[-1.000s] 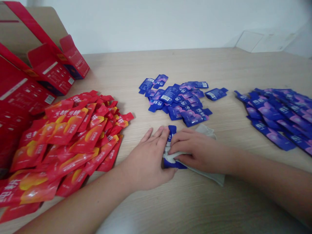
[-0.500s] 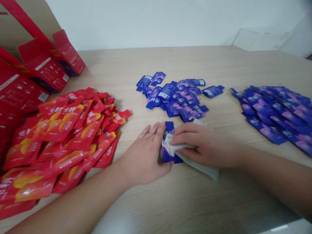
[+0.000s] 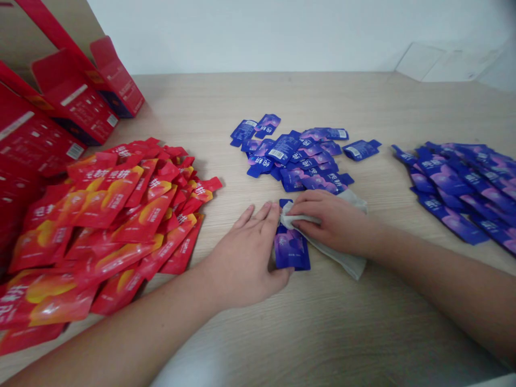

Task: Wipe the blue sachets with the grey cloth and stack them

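A blue pouch (image 3: 291,249) lies flat on the wooden table (image 3: 282,322) in front of me. My left hand (image 3: 245,258) pins its left edge, fingers stretched along it and thumb at its lower corner. My right hand (image 3: 332,221) is closed on a pale grey cloth (image 3: 342,258) and presses it onto the pouch's upper end. Just beyond lies a loose heap of blue pouches (image 3: 298,156).
A big pile of red-and-orange pouches (image 3: 108,226) covers the left of the table. Red cartons (image 3: 60,113) stand behind it at far left. A fanned spread of blue pouches (image 3: 463,188) lies at the right. White sheets (image 3: 439,64) rest by the far wall.
My right hand has slid the cloth up the pouch, from its lower half to its top end, so the pouch's purple face now shows. My left hand has kept its place.
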The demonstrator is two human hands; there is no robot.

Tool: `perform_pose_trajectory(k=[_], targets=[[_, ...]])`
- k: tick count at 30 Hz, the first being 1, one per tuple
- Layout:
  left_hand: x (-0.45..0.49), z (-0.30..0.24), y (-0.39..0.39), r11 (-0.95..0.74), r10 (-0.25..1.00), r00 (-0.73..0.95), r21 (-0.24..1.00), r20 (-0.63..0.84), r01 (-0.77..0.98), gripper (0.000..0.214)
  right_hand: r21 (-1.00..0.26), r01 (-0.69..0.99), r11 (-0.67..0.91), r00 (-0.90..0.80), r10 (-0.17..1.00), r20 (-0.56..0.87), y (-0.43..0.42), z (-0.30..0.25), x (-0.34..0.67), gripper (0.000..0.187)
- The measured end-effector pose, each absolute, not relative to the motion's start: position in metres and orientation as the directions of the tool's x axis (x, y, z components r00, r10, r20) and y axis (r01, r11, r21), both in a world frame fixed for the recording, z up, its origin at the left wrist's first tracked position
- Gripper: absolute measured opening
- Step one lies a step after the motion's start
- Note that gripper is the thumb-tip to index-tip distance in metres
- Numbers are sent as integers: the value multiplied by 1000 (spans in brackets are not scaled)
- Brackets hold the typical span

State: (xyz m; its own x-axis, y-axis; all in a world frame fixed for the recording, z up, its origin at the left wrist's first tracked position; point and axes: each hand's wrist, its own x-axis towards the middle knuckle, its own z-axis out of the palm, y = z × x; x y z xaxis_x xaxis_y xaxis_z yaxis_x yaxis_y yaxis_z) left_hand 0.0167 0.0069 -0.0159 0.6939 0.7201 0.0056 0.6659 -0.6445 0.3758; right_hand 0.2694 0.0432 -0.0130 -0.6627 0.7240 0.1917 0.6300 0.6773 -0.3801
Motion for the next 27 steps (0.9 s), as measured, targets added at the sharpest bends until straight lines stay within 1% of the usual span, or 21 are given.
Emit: perform_pose_trajectory(k=[2,4,6,8,10,12,14,15,19,23,25,27], targets=[[17,-16,7,-643,721,693,377,5,667,105,-323,671,667,-622,744,244,47,-16,274,21],[17,-16,7,-638,725,689,386,10,666,104,-297,702,648,-566,760,321,45,-15,278,21],[17,-16,7,-630,730,683,403,16,664,102,-327,678,659,-539,747,389,35,-10,279,22],[17,-16,8,-625,732,682,419,19,659,99,-373,602,706,-567,707,423,21,-1,275,25],[16,-17,8,-629,727,687,426,23,651,98,-412,509,756,-641,652,404,6,6,269,29],[15,-18,8,-640,717,697,419,26,644,104,-431,436,790,-734,589,338,-4,9,262,30],[15,-19,8,-650,708,706,408,20,641,109,-440,405,801,-795,547,263,-7,8,257,28],[15,-20,8,-651,707,707,404,15,643,109,-443,410,797,-805,544,235,-6,7,255,27],[16,-17,7,-638,717,697,405,3,655,104,-437,505,745,-759,624,187,7,1,254,28],[16,-15,6,-639,717,697,406,5,653,100,-369,604,706,-705,690,166,23,-7,260,29],[16,-15,6,-641,715,699,409,10,649,101,-327,641,694,-670,714,203,31,-13,265,29],[15,-15,7,-642,716,698,407,15,650,102,-291,687,665,-606,747,274,36,-17,270,28]])
